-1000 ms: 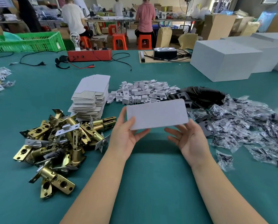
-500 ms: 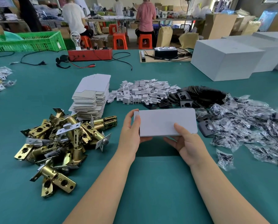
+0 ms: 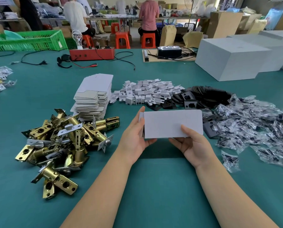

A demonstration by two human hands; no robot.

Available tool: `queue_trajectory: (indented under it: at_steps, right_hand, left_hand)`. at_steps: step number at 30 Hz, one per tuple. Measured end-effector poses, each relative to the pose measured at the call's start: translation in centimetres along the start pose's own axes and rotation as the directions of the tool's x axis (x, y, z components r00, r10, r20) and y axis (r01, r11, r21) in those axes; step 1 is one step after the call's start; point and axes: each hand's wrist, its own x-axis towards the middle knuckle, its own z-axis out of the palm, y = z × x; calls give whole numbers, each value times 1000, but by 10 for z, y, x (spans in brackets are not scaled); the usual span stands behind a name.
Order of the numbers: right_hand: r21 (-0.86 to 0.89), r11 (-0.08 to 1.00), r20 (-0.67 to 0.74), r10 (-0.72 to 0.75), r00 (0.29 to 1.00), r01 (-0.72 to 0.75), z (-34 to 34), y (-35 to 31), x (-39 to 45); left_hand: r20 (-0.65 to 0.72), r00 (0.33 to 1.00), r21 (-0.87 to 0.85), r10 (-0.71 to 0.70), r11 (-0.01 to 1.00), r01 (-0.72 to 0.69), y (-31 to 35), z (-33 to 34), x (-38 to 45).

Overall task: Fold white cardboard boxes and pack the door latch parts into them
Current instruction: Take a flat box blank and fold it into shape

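Both hands hold a white cardboard box (image 3: 172,123) just above the green table (image 3: 153,186), its broad face toward me. My left hand (image 3: 135,137) grips its left end, thumb along the folded end flap. My right hand (image 3: 193,145) holds the lower right edge, thumb on the front face and fingers underneath. A pile of brass door latches (image 3: 61,142) lies to the left. A stack of flat box blanks (image 3: 93,96) stands behind it.
Behind the box lie a heap of small white cardboard inserts (image 3: 145,92), black strike plates (image 3: 203,97) and, to the right, several clear bags of screws (image 3: 260,129). Large white cartons (image 3: 231,58), a red tester box (image 3: 92,54) and a green crate (image 3: 27,41) line the far edge.
The box came down toward the table and a little to the right. My left hand moved to its left end and folded the flap; my right thumb came onto the front face.
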Motion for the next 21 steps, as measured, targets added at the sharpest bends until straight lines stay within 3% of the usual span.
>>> queue_trajectory:
  at_steps: [11,16,21]
  right_hand:
    - [-145,987,-24,-67,997,63,7,4,0]
    - [-153,987,-43,-50,998,43,7,3,0]
    - [-83,996,-55,8,998,-12,8,-1,-2]
  left_hand:
    - [-88,989,262,117,961,-90,-5,2,1]
    - [-68,996,68,60,996,-55,-2,-1,3]
    - [-53,993,266,109,960,-91,7,-6,1]
